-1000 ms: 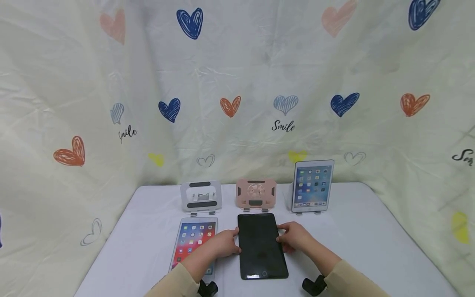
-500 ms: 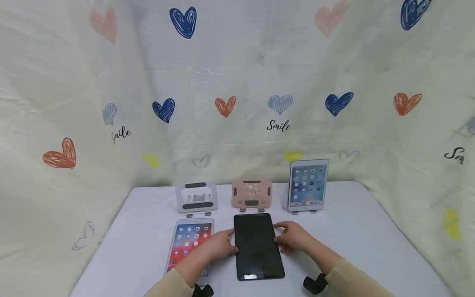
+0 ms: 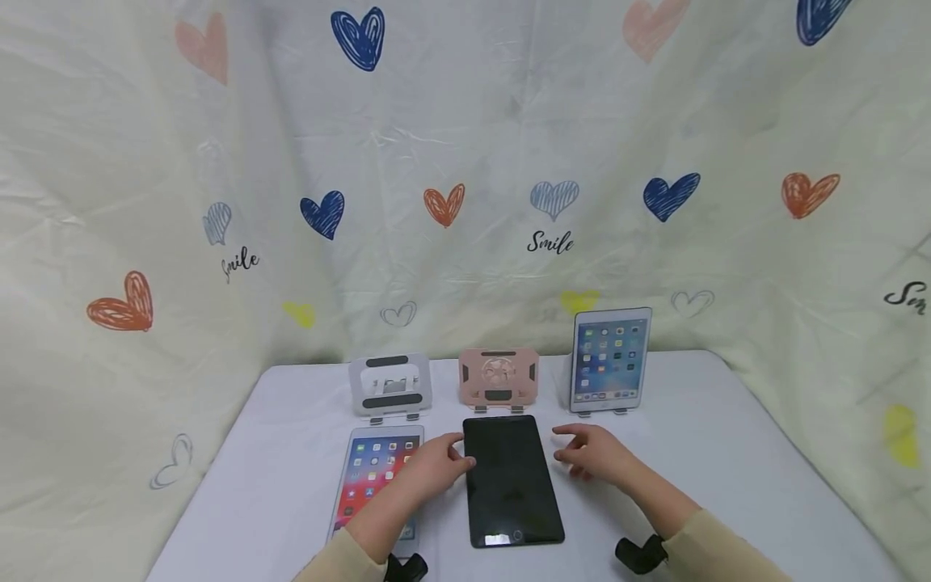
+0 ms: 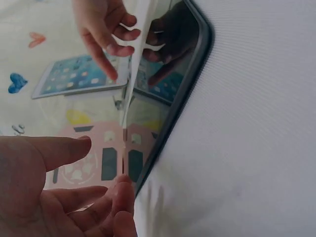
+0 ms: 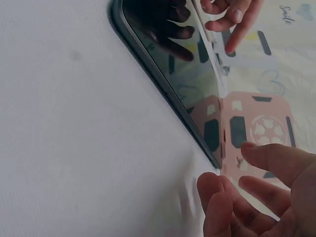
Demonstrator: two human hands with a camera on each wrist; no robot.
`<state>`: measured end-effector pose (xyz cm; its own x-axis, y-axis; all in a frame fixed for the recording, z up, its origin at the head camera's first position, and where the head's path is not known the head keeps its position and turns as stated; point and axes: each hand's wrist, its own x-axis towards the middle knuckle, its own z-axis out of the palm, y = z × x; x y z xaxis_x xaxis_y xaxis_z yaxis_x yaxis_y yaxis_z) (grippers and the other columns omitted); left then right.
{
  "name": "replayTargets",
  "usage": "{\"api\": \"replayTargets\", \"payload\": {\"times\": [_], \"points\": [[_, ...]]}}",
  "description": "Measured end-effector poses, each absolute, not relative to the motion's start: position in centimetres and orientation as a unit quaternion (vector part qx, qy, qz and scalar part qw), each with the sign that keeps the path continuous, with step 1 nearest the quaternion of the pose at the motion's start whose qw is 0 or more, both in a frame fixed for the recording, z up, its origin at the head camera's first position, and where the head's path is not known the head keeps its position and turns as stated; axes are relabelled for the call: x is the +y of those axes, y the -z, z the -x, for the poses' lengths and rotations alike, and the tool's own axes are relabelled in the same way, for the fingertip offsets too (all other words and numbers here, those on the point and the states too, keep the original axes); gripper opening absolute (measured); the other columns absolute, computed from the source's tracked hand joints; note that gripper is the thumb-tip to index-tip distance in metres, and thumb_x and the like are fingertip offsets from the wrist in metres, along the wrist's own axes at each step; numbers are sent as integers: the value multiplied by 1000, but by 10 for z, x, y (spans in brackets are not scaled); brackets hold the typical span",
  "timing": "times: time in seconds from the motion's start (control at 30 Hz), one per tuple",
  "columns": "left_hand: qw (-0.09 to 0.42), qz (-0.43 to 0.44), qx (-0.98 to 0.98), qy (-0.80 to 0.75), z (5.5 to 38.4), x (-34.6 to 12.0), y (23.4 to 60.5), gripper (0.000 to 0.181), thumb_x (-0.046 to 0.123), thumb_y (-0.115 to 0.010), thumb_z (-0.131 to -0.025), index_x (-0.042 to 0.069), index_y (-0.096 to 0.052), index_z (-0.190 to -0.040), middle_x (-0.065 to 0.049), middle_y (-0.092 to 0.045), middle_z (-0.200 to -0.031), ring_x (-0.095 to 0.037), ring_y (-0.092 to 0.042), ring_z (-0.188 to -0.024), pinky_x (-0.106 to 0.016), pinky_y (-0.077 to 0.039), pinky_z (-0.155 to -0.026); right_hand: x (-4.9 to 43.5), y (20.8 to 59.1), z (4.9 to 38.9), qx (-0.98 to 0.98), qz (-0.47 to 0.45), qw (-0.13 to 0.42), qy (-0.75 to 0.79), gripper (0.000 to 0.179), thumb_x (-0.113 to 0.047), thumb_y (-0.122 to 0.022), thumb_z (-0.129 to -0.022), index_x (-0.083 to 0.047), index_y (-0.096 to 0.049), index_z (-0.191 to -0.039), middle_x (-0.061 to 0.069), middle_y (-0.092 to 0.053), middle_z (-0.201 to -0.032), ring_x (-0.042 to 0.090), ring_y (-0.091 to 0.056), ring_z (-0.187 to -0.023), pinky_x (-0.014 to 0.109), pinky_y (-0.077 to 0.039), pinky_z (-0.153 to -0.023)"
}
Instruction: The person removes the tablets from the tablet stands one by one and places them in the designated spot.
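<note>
A black tablet [image 3: 512, 485] with a dark screen lies flat on the table. My left hand [image 3: 436, 466] is at its left edge, the thumb overlapping that edge in the head view. In the left wrist view the left thumb [image 4: 69, 153] stands apart from the bent fingers and nothing is pinched between them. My right hand [image 3: 596, 453] hovers off the tablet's right edge, its fingers loosely spread with a gap to the tablet. Beneath the left forearm lies a white tablet [image 3: 364, 477] with a lit red and blue screen, partly hidden.
Behind the black tablet stands a pink tablet stand [image 3: 499, 378], with a white-grey stand [image 3: 390, 385] to its left. A lit white tablet [image 3: 611, 360] leans on a stand at the back right. A heart-printed sheet [image 3: 480, 121] hangs behind the white table [image 3: 698, 420].
My right hand has let go of the black tablet's edge and moved right. My left hand has shifted slightly up along its edge, its fingers loosened. The tablet stays in place.
</note>
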<state>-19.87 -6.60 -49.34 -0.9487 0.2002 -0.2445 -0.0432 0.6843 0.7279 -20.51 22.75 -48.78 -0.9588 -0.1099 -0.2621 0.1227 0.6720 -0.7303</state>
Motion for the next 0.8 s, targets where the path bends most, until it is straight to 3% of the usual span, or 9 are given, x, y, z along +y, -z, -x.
{"api": "replayTargets", "payload": {"times": [0.23,0.57,0.8], "points": [[126,-38,905,-406,204,-59,491,55,37,-70,-91,15,-56,-140,-2,-64,-108,-18,-58,-87,-37,-55,-72,244,484,205,904,-5,117,411,52,-21,-75,-88,-5,-59,-135,5,-63,-96,20,-62,-70,36,-54,-62],[91,-60,898,-427,212,-36,486,50,33,-68,-94,11,-58,-138,0,-63,-104,-19,-55,-90,-39,-53,-80,267,476,204,895,25,100,435,51,-19,-71,-92,-4,-55,-139,8,-65,-103,24,-63,-82,36,-56,-69],[66,-80,887,-451,214,-18,484,50,34,-66,-95,13,-57,-140,2,-64,-109,-13,-57,-87,-37,-51,-80,288,472,206,896,30,85,435,60,-29,-70,-93,-4,-50,-143,11,-64,-111,24,-63,-92,35,-56,-73]]}}
